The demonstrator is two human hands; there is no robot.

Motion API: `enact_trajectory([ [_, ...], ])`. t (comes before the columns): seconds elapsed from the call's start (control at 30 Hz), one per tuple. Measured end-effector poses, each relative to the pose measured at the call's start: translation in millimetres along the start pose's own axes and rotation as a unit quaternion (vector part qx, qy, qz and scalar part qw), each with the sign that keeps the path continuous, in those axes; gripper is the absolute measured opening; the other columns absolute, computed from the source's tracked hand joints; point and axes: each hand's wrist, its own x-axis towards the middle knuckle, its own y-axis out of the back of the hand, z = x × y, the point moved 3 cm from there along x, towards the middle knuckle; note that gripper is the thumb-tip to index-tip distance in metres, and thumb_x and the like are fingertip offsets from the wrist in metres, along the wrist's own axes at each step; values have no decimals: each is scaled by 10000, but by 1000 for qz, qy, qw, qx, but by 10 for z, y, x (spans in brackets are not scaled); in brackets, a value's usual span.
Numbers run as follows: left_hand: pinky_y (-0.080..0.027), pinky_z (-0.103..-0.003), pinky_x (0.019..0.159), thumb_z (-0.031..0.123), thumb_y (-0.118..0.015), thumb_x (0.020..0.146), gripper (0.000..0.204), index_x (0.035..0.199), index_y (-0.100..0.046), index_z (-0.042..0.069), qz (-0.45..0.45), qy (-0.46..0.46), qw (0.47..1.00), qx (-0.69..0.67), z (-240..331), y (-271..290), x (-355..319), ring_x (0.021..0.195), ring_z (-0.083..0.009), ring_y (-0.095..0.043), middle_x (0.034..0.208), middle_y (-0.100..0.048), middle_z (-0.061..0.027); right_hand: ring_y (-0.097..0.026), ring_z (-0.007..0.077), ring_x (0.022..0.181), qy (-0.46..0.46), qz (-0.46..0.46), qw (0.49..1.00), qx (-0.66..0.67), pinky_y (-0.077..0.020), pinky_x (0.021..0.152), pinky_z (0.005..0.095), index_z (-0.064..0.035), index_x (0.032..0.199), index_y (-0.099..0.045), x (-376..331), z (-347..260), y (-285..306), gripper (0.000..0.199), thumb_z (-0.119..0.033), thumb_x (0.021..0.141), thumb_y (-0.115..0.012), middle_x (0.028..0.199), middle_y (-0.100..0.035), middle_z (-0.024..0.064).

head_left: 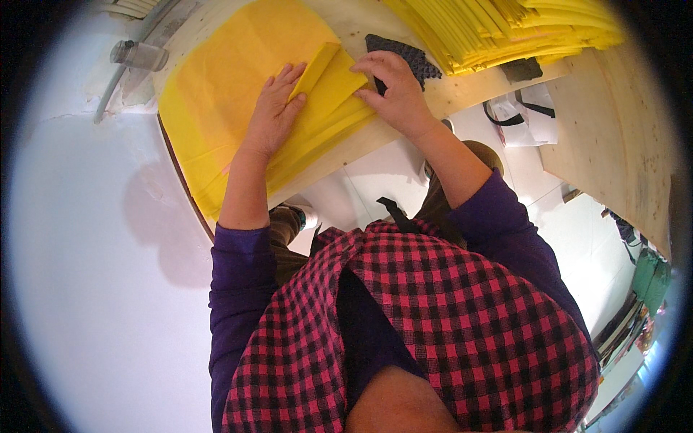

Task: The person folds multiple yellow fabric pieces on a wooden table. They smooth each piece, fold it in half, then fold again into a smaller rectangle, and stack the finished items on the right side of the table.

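Yellow sheet lies spread flat on the far left part of the wooden table, and a folded yellow piece sits on top of it, between the two hands. Left hand is pressed palm-down, fingers spread flat, gripping nothing, just pinning the fold's left side. Right hand is flat too, fingers resting on the fold's right corner and half over a dark mesh pad; most of that pad is hidden under the hand. Far right, a stack of folded yellow sheets runs out of the picture, cut off by the rim. A clear bottle lies at the far left edge, its contents hard to make out. Near us, a pink-and-black checked apron over purple sleeves fills the lower frame and blocks the legs. The floor is white and glossy; a white bag with black handles sits under the table's right side, and clutter at the far right rim is too blurred to name.
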Motion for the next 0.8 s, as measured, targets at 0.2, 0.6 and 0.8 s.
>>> enact_trajectory([
  [0.2,-153,-454,1138,202,-489,913,470,1361,-436,72,0,-4,1000,4,-8,-6,-3,1378,-310,-281,1440,-399,-113,-515,314,1065,2,6,1000,23,-411,950,394,-97,1032,-629,-3,-11,1,362,-175,697,-739,1119,-552,118],
  [0.6,-165,-458,1135,222,-479,919,482,1369,-423,61,2,-6,1000,12,-43,-24,3,1379,-311,-277,1435,-401,-123,-571,259,895,-70,-7,993,94,-456,814,354,-73,1023,-638,18,27,45,358,-202,705,-742,886,-622,78],
  [0.8,-164,-458,1136,209,-480,915,484,1370,-419,55,1,-3,1000,15,-32,-20,8,1375,-312,-283,1431,-403,-130,-590,227,833,-73,3,989,126,-477,778,338,-58,1022,-638,5,-42,40,324,-187,740,-731,847,-626,82],
])
